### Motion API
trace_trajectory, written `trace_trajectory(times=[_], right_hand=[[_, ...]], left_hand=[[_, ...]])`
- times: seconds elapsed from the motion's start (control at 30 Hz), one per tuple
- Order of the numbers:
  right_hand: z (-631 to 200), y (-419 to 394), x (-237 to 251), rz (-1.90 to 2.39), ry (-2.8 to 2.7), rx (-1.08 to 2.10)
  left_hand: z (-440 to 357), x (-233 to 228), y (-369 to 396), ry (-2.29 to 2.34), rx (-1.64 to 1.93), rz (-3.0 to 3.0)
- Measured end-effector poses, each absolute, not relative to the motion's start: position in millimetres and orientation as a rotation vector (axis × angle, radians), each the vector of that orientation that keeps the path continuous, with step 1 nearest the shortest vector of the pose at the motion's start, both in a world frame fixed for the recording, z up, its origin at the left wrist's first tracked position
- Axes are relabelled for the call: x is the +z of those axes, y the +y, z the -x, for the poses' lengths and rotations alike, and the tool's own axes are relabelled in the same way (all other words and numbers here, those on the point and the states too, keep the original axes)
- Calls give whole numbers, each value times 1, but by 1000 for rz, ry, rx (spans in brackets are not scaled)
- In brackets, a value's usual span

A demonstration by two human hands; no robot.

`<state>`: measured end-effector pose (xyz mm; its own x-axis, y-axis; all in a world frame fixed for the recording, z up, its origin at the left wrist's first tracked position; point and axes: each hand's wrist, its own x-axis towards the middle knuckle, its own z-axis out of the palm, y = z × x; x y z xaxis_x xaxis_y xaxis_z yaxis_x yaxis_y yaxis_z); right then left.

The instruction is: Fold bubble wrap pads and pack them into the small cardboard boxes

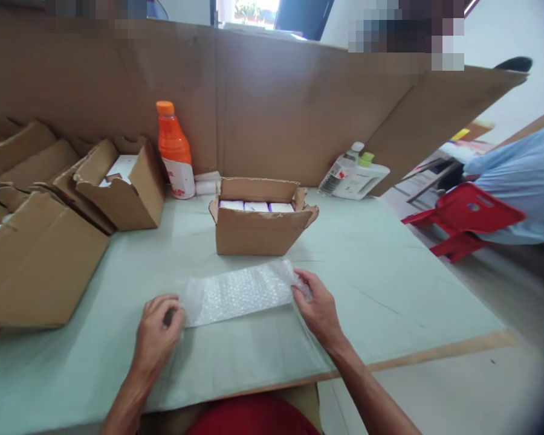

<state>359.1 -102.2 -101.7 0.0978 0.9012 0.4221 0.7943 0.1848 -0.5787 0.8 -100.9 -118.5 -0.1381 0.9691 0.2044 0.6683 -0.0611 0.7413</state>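
Observation:
Stretched between my two hands, just above the table or touching it, is a flat strip of clear bubble wrap (242,292). My left hand (161,320) pinches its left end, thumb against curled fingers. At the right end, my right hand (316,305) grips the film between thumb and fingers. Beyond the wrap stands an open cardboard box (254,235) with several white and purple small boxes (256,206) lined up inside. Whether anything lies inside the wrap, I cannot tell.
Several open cardboard boxes (40,260) crowd the left side. An orange bottle (176,151) stands at the back, and a clear bottle (342,169) leans near a white jug (365,180). A cardboard partition (290,109) closes off the far edge. A red chair (476,211) is at right.

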Motion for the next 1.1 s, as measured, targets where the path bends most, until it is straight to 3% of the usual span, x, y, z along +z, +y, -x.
trace_trajectory(times=[0.1, 0.23, 0.43, 0.63, 0.87, 1.1], right_hand=[[-399, -110, -116, 1833, -1741, 69], [-424, -106, -117, 1853, -1666, -6], [-412, -37, -88, 1609, -1595, 478], [-393, 14, -91, 1525, -1545, 843], [-386, 2, -93, 1471, -1593, 818], [-346, -63, -102, 1470, -1756, 412]], left_hand=[[-20, -125, -91, 1845, 868, -2004], [-11, -113, -83, 1919, 828, -1930], [-49, -78, -28, 1686, 1076, -1592], [-106, -86, 15, 1376, 1263, -1393], [-87, -90, -30, 1496, 1326, -1383], [-73, -87, -81, 1657, 1125, -1803]])
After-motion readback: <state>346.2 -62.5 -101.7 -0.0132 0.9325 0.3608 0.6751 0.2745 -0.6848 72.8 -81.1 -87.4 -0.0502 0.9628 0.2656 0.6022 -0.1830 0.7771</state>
